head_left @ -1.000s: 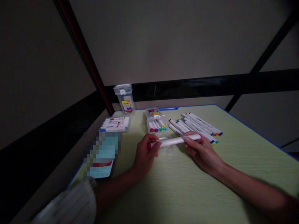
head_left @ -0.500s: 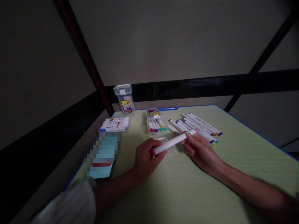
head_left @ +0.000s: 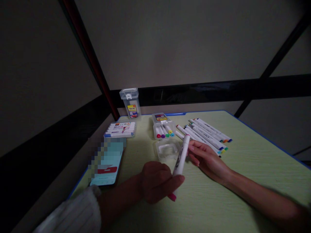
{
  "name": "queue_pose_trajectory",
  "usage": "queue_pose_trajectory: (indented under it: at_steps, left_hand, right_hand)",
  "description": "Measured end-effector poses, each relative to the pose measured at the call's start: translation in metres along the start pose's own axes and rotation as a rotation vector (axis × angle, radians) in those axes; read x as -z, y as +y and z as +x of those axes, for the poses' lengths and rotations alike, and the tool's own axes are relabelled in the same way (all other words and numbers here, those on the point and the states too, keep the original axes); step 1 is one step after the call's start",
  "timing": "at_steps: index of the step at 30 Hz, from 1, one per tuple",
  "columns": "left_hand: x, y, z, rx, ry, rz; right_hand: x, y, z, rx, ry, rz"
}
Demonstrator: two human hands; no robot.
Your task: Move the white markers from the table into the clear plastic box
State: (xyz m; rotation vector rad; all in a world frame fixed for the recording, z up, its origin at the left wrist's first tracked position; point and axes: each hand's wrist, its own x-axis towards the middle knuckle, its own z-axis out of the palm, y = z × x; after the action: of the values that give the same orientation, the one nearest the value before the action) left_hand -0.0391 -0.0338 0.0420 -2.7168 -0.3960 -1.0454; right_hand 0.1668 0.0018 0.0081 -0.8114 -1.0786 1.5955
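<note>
My left hand (head_left: 157,182) is closed round the lower end of a white marker with a pink cap (head_left: 180,160), which stands tilted over the green table (head_left: 243,181). The fingers of my right hand (head_left: 206,159) curl against the marker's upper part. Just behind the marker lies a clear plastic lid (head_left: 167,150). Behind that is an open clear box with several coloured markers (head_left: 164,129). A row of several loose white markers (head_left: 206,132) lies beyond my right hand.
A flat pack of markers (head_left: 120,128) lies at the back left, and a tall clear case (head_left: 130,103) stands at the table's far edge. A phone (head_left: 108,163) lies at the left edge. Dark bars cross the wall behind.
The marker has swung from lying crosswise to nearly upright, and my left hand has pulled its pink end toward me. The clear lid is now uncovered.
</note>
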Motion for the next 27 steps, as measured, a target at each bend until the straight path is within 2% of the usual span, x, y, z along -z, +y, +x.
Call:
queue_pose_trajectory:
  at_steps: [2,3,8,9,11,17,27]
  left_hand:
    - [0.001,0.000,0.000,0.067,0.041,0.051]
    - [0.001,0.000,-0.001,0.056,0.062,0.055]
    - [-0.010,-0.004,-0.007,0.119,0.067,0.020]
    - [-0.014,-0.006,-0.008,0.087,0.159,-0.002]
    - [-0.021,-0.009,-0.010,0.063,0.231,-0.030]
    - [-0.030,-0.013,-0.009,0.116,0.265,0.133]
    - [-0.036,-0.013,-0.011,0.154,0.305,0.242]
  right_hand:
    - [0.000,0.000,0.000,-0.006,0.000,-0.022]
    - [0.000,0.000,0.000,-0.010,0.000,-0.029]
    - [0.001,0.001,0.002,-0.009,0.008,-0.018]
    - [0.001,0.001,0.002,-0.009,0.006,-0.015]
    - [0.001,0.001,0.002,-0.011,0.002,-0.012]
    - [0.001,0.001,0.000,-0.018,0.010,-0.013]
    - [-0.001,0.000,0.001,-0.032,0.012,-0.027]
